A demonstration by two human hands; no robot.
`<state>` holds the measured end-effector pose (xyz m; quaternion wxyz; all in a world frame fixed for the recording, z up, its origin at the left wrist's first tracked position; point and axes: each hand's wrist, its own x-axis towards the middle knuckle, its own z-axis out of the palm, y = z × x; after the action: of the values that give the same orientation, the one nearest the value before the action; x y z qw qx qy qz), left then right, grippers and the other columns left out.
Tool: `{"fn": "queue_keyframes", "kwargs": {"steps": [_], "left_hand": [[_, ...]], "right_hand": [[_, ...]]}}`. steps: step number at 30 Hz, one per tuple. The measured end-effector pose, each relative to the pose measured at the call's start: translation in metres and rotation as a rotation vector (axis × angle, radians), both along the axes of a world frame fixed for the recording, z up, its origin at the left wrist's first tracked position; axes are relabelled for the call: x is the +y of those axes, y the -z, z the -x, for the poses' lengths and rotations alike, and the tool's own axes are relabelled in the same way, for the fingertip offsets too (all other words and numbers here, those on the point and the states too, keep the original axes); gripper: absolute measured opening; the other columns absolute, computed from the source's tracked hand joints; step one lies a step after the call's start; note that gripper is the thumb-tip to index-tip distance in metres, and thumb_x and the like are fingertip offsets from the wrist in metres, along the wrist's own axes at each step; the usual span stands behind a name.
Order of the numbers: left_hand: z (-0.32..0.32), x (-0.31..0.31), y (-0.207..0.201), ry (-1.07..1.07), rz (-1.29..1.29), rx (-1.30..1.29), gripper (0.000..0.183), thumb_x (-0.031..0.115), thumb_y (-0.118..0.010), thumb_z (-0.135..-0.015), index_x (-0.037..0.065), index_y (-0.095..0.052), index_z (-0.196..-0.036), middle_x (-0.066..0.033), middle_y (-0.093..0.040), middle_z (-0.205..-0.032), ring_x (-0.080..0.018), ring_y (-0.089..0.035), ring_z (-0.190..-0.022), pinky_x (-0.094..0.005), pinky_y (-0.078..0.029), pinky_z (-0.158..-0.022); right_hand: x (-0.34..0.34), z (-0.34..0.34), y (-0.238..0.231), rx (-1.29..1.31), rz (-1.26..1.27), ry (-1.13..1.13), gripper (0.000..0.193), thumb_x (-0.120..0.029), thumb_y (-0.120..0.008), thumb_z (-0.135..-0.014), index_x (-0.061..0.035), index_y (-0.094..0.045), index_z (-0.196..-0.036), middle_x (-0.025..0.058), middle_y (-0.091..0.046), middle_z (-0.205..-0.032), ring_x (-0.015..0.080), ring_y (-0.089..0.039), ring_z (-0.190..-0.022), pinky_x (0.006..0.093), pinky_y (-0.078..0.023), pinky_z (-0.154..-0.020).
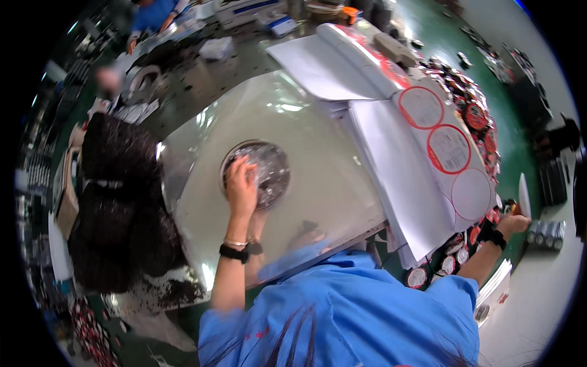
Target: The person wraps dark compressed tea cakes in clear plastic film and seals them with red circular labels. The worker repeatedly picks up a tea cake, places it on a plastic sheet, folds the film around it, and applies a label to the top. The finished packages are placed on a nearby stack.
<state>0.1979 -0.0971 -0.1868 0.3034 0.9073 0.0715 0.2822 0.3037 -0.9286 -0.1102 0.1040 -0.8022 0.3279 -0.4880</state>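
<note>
On the glossy pale sheet [318, 165] over the table lies a round, shallow, dark disc [275, 174] with a shiny, see-through surface and a pale rim. My left hand [241, 183] reaches over its left part, fingers bent and pressed against it. My right arm stretches far out to the right, past the table. There my right hand [515, 223] is small in view with its fingers closed; what they hold, if anything, I cannot make out. Close by it are a white upright blade-like piece [524, 196] and a wrapped pack of round grey things [546, 234].
White sheets [397, 165] with round red-edged labels [449, 148] cover the table's right side. Dark bulky bundles [116, 202] stand at left. Beyond the right edge lie many round red-and-black packs [477, 116]. Across the table works a person in blue [153, 15].
</note>
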Motion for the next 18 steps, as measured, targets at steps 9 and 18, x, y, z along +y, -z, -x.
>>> {"fn": "queue_keyframes", "kwargs": {"steps": [9,18], "left_hand": [[-0.005,-0.018,-0.008,-0.139,0.110,-0.098,0.020,0.001,-0.077,-0.082,0.003,-0.060,-0.092,-0.0128,-0.064,-0.116,-0.0336,-0.060,-0.114,-0.0448,-0.048,-0.100],[-0.008,-0.022,-0.022,0.096,1.228,-0.272,0.028,0.009,-0.071,-0.090,0.000,-0.062,-0.115,-0.0104,-0.070,-0.111,-0.0199,-0.067,-0.104,-0.0346,-0.054,-0.090]], "right_hand": [[0.524,0.016,-0.053,-0.017,-0.082,-1.721,0.049,-0.024,-0.032,-0.108,0.0013,-0.067,-0.132,0.0184,-0.051,-0.154,0.0335,-0.042,-0.147,0.0494,-0.011,-0.127],[0.664,0.048,0.015,0.574,-0.661,-2.132,0.039,-0.004,-0.046,-0.100,-0.0059,-0.066,-0.133,0.0168,-0.062,-0.143,0.0276,-0.055,-0.137,0.0413,-0.038,-0.116]]}}
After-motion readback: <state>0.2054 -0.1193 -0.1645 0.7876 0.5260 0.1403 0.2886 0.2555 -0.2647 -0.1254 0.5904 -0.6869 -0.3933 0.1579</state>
